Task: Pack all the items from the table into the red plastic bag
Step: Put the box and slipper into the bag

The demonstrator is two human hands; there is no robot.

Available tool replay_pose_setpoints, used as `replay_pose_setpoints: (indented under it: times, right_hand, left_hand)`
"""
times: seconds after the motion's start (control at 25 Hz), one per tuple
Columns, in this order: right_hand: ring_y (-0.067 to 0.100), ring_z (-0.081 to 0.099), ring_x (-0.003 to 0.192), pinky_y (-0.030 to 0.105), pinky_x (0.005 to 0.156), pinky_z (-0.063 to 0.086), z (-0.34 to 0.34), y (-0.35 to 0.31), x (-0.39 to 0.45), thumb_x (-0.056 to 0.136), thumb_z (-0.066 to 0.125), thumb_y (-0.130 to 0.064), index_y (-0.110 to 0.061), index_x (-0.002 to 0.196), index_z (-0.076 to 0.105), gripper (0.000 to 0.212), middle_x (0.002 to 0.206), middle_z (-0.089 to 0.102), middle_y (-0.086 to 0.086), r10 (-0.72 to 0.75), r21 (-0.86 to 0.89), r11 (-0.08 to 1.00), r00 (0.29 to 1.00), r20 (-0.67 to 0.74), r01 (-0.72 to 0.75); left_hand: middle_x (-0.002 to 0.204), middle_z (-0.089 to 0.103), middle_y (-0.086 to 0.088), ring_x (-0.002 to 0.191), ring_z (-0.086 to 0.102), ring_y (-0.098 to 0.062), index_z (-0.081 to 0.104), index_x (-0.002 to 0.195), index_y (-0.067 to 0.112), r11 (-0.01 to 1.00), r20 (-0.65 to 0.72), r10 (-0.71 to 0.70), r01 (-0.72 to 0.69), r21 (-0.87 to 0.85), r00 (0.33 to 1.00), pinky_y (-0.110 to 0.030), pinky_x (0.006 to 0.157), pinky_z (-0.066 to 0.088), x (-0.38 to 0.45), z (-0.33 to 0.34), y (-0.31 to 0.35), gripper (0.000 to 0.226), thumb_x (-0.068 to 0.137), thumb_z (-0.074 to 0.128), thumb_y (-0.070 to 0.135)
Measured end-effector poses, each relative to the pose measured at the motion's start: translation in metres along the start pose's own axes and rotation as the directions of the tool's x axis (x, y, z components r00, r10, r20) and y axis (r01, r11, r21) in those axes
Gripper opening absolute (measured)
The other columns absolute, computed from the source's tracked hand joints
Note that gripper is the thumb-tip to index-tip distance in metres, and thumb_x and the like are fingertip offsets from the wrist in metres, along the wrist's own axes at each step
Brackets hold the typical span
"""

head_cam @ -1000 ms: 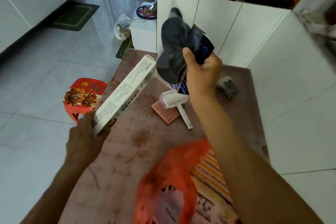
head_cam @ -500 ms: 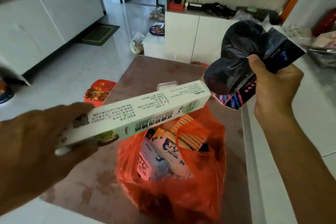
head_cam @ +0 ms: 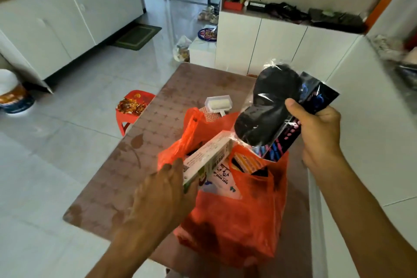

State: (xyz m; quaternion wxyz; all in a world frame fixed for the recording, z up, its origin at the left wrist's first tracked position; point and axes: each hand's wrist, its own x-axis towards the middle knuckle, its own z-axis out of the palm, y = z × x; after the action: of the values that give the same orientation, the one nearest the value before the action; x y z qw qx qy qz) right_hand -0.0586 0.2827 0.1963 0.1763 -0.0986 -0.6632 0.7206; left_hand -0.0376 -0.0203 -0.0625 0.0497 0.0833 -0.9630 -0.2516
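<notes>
The red plastic bag (head_cam: pixel 237 228) stands open on the brown table (head_cam: pixel 140 153), with a baby-wipes pack (head_cam: pixel 222 181) and a striped item (head_cam: pixel 246 161) inside. My left hand (head_cam: pixel 164 189) grips a long white box (head_cam: pixel 208 159), whose far end pokes into the bag's mouth. My right hand (head_cam: pixel 318 128) holds a black item in clear wrapping with a dark card (head_cam: pixel 270 106) above the bag's right side. Behind the bag, a white lint roller (head_cam: pixel 218 104) and a pink pad (head_cam: pixel 208 115) lie on the table.
A red stool (head_cam: pixel 133 106) stands left of the table. White cabinets (head_cam: pixel 259 45) with clutter on top are behind it, and a white counter (head_cam: pixel 361 101) runs along the right. A green mat (head_cam: pixel 137 37) lies on the tiled floor.
My left hand lowered the white box from above the bag into its mouth. My right hand dropped slightly with the wrapped black item. The view tilted down.
</notes>
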Motion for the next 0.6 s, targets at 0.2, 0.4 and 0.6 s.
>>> replay_pose_setpoints:
  times: [0.2,0.4,0.6]
  right_hand:
    - [0.027,0.069,0.104,0.041,0.091,0.056,0.002,0.035,0.003,0.082,0.065,-0.014,-0.01,0.117,0.068,0.036,0.116,0.071,0.013,0.405,0.322,0.793,0.842,0.356,-0.517]
    - [0.027,0.073,0.077,0.036,0.07,0.058,0.02,0.104,-0.007,0.085,0.057,0.001,0.0,0.119,0.063,0.034,0.088,0.076,0.012,0.646,0.042,0.728,0.704,0.295,-0.685]
    - [0.03,0.062,0.08,0.032,0.066,0.044,0.008,0.135,-0.002,0.084,0.057,-0.002,-0.016,0.102,0.065,0.024,0.084,0.065,0.006,0.402,-0.823,0.543,0.912,0.078,-0.169]
  left_hand:
    - [0.122,0.066,-0.014,0.102,0.066,-0.038,0.048,0.134,0.02,0.966,0.013,0.161,-0.155,-0.207,0.987,-0.048,0.082,0.056,-0.074,-0.113,0.115,0.052,0.085,0.06,0.035]
    - [0.127,0.063,-0.021,0.095,0.069,-0.042,0.034,0.139,0.021,0.976,0.216,0.103,-0.14,0.166,0.971,-0.045,0.067,0.06,-0.059,-0.097,0.106,0.082,0.073,0.078,0.04]
    - [0.16,0.021,-0.011,0.119,0.059,-0.029,-0.005,0.152,0.029,0.93,0.221,0.016,-0.096,0.355,0.975,-0.037,0.074,0.061,-0.053,-0.113,0.083,0.099,0.08,0.046,0.074]
